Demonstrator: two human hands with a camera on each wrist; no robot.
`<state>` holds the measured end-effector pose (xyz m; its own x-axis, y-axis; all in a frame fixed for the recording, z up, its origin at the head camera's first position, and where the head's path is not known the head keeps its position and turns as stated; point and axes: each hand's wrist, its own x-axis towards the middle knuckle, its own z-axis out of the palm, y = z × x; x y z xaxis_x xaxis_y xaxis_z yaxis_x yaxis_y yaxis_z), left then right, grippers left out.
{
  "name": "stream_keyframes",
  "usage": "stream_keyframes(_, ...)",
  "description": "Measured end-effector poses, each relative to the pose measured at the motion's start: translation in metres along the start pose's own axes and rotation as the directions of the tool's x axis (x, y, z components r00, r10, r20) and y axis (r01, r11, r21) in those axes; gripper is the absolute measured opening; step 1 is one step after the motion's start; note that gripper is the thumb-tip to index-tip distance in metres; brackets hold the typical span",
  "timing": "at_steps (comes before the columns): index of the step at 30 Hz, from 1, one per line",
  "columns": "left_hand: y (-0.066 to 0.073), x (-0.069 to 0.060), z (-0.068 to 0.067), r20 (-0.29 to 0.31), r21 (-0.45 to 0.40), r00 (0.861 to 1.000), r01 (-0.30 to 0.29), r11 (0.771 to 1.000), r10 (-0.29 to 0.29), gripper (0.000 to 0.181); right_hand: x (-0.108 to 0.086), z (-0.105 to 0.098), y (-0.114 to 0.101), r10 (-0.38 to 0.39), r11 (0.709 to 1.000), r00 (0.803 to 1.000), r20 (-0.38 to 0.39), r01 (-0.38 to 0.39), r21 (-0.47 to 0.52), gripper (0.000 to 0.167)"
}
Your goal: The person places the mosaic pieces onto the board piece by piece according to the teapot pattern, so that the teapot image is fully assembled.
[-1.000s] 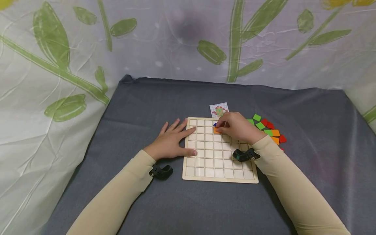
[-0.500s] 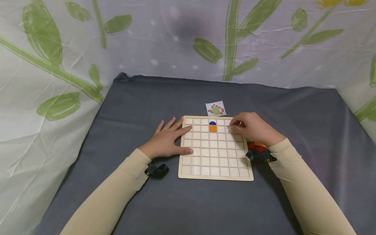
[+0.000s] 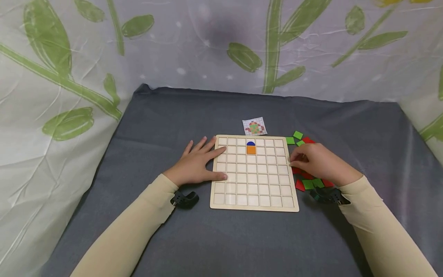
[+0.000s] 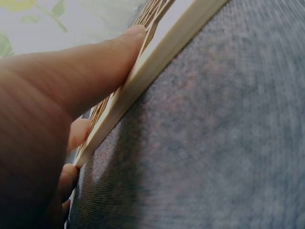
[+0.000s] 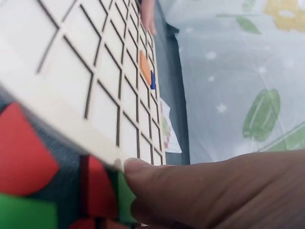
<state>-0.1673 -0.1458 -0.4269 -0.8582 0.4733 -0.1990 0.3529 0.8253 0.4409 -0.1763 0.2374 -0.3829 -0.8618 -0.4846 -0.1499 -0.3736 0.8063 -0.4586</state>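
My left hand (image 3: 194, 163) rests on the left edge of a wooden grid board (image 3: 256, 200), fingers spread. In the left wrist view its thumb (image 4: 105, 62) lies over the board's rim. My right hand (image 3: 322, 159) is at the board's right edge above loose coloured tiles, fingers loosely bent, with no tile seen in them. The right wrist view shows its thumb (image 5: 162, 176) by the rim, close to a green tile (image 5: 126, 200) and a red tile (image 5: 97, 188). An orange square tile (image 3: 251, 150) sits in the grid, directly below a blue half-round tile (image 3: 250, 144).
A small printed card (image 3: 254, 126) with a coloured pattern lies beyond the board's far edge. Several green tiles (image 3: 298, 135) and red tiles (image 3: 299, 185) are scattered to the right, partly under my right hand. Dark grey cloth (image 3: 242, 242) covers the table.
My right hand has left the orange tile and moved right, across the board to the loose tiles. The orange tile stays in its cell. The left hand keeps its place on the board.
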Motion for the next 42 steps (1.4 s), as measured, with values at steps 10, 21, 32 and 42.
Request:
stream_keyframes(10,0.001,0.001,0.0,0.007,-0.006,1.0,0.011,1.0,-0.011,0.097,-0.017,0.002,0.009,-0.026,0.999,0.998,0.054,0.024,0.021,0.017)
stream_keyframes(21,0.0,0.0,-0.001,0.013,-0.015,1.0,0.007,1.0,-0.007,0.097,-0.015,0.005,0.009,-0.012,1.0,0.999,0.035,0.012,0.001,0.017)
stream_keyframes(32,-0.001,0.0,0.001,0.009,-0.008,1.0,0.0,1.0,0.0,0.097,-0.016,-0.006,-0.003,-0.001,1.0,0.999,-0.04,0.0,-0.011,0.014)
stream_keyframes(42,-0.001,0.0,0.0,0.011,0.004,1.0,-0.001,1.0,0.001,0.096,0.004,-0.003,-0.015,-0.024,0.999,0.996,-0.081,0.026,0.028,0.011)
